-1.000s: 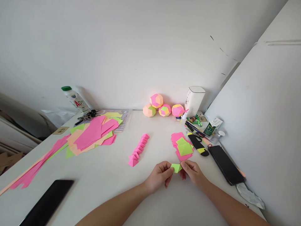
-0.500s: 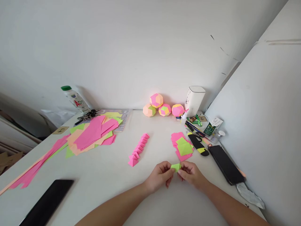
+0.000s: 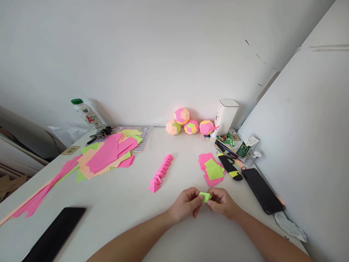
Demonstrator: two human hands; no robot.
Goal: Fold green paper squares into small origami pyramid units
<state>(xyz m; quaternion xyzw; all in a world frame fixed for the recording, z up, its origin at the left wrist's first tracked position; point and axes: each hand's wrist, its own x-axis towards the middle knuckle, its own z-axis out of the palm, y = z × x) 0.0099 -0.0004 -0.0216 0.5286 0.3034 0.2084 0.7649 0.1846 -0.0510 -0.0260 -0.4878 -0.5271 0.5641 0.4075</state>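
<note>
A small folded piece of green paper is held between my two hands, above the white table. My left hand pinches its left end between thumb and fingers. At its right end, my right hand grips the edge with thumb and fingertips. Just beyond the hands lie green paper squares on top of several pink paper squares. To the left, a slanting row of folded pink paper pieces rests on the table.
Paper balls sit against the wall beside a white container. Pink, peach and green sheets are heaped at left, near a bottle. On the right lie a black-yellow cutter and a phone. A black object lies front left.
The green paper has turned slightly in my fingers, showing a sharper folded shape. My right thumb has shifted a little along its edge; both hands stay in nearly the same place.
</note>
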